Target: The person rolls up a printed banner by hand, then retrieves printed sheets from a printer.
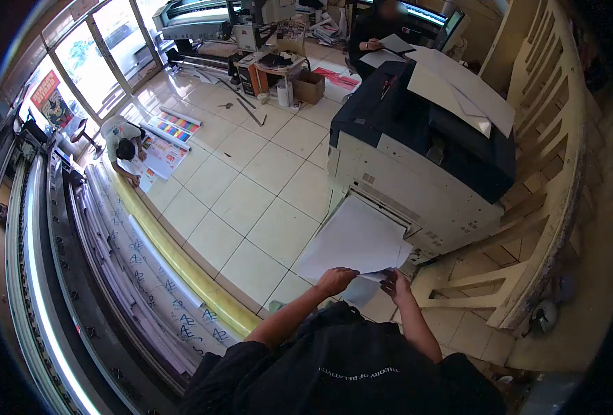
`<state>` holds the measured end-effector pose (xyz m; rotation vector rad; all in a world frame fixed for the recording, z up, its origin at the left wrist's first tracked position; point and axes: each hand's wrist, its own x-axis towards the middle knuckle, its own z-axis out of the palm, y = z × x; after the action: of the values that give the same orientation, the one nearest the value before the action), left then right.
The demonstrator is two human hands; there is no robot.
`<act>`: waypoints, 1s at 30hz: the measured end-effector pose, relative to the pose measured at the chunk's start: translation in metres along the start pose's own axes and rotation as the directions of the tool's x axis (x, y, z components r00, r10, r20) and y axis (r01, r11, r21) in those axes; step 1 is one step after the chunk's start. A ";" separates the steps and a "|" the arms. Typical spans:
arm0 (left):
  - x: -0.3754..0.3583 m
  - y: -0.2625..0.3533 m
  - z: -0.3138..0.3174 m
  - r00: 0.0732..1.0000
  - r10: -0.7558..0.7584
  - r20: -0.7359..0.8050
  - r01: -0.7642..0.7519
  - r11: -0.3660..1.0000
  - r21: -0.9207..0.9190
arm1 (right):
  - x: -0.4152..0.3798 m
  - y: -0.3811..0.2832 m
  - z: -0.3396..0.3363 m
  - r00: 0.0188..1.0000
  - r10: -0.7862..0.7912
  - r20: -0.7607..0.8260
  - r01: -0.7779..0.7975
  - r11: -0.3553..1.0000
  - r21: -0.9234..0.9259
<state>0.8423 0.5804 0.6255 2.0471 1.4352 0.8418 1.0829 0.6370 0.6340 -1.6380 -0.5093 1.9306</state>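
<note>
My left hand (337, 281) is closed, its fingers pinching the near edge of white paper in front of my chest. On the other side, my right hand (396, 285) grips the same paper near its right corner. A white paper sheet (362, 292) hangs between and below my hands. Just beyond lie large white sheets (355, 234), at the opened lower side of a big printer (417, 180). How many sheets my fingers hold is hidden.
Long media rolls, one with a yellow wrap (175, 245), line the left beside a wide-format printer (40, 277). A person (121, 138) bends over colourful prints on the tiled floor. Another person (376, 41) sits behind the big printer. A slatted wooden railing (562, 159) runs along the right.
</note>
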 end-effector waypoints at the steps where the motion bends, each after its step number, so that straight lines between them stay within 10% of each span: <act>1: -0.001 0.000 0.001 1.000 -0.012 -0.009 0.012 1.000 -0.003 | -0.002 -0.001 0.001 1.000 -0.016 0.007 0.016 0.999 -0.037; 12: 0.025 0.013 -0.023 0.972 -0.233 -0.021 0.231 0.970 -0.077 | -0.031 -0.025 0.014 0.990 -0.136 0.047 0.141 0.981 -0.136; 22: 0.041 0.043 -0.125 0.878 -0.225 -0.421 0.110 0.953 -0.282 | -0.006 0.011 -0.024 0.992 0.036 0.122 -0.016 0.987 -0.158; 25: 0.024 0.044 -0.172 0.752 -0.395 -0.527 0.149 0.881 -0.449 | 0.014 0.033 -0.031 0.988 0.071 0.139 -0.049 0.987 -0.153; 28: 0.004 0.058 -0.221 0.657 -0.592 -0.467 -0.149 0.505 -0.850 | 0.030 0.045 -0.009 0.973 0.168 0.157 -0.135 0.970 -0.202; 30: -0.008 0.056 -0.234 0.611 -0.616 -0.498 -0.223 0.469 -0.854 | 0.037 0.039 0.025 0.878 0.140 0.458 -0.236 0.959 0.160</act>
<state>0.7060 0.5664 0.8235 0.6072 1.1323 1.9841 1.0476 0.6316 0.5865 -1.1449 -0.3036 2.4304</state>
